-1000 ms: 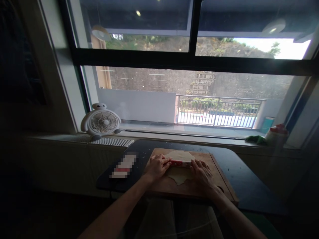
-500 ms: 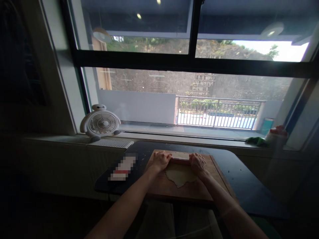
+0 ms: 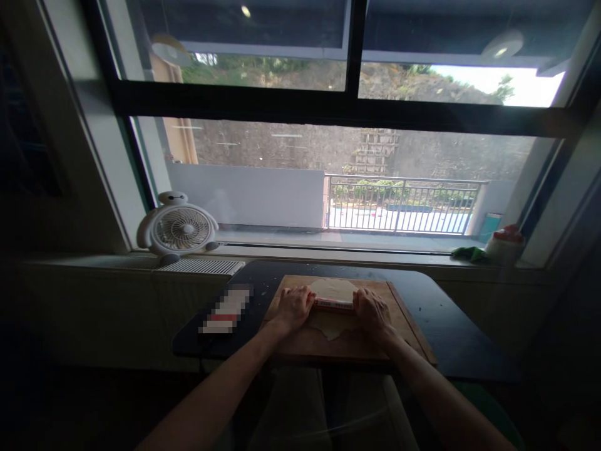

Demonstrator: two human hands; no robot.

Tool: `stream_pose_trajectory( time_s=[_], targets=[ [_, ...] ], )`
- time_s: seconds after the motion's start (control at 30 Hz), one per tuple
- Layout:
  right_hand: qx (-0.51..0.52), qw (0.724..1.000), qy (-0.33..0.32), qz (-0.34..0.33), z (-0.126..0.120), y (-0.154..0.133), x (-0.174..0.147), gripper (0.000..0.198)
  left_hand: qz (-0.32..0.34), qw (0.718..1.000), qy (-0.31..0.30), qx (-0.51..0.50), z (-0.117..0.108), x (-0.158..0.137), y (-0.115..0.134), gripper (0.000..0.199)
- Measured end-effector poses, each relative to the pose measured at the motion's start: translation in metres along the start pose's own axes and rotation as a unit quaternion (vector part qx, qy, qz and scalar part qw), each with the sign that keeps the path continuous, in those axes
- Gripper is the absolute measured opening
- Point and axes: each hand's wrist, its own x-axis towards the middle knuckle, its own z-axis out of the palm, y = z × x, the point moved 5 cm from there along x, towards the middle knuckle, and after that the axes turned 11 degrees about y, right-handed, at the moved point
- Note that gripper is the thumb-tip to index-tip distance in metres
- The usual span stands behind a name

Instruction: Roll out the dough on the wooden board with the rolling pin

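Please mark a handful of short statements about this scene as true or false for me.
1. The left hand and right hand grip opposite ends of the red-and-white roller. True.
2. The dough lies directly on the black table. False: the dough lies on the wooden board.
3. The fan is right of the board. False: the fan is left of it.
4. A green item lies beside the red-topped container. True.

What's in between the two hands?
Between the left hand and the right hand is a red-and-white roller, lying across a pale, flat sheet that looks like dough. The head view shows it.
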Motion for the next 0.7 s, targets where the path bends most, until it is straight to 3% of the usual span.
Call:
stream_pose_trajectory(
  time_s=[0.3, 0.47, 0.7],
  targets=[
    [0.019, 1.000, 0.025, 0.000, 0.015, 0.011, 0.036, 0.041, -0.061, 0.996, 0.020, 0.058, 0.025, 0.043, -0.009, 0.032],
    [0.030, 0.999, 0.026, -0.018, 0.013, 0.013, 0.034, 0.034, -0.074, 0.995, 0.031, 0.066, 0.030, 0.039, -0.008, 0.035],
    [0.037, 0.999, 0.018, -0.007, 0.003, 0.008, 0.019, 0.034, -0.074, 0.995, 0.017, 0.059, 0.017, 0.023, -0.002, 0.043]
  ],
)
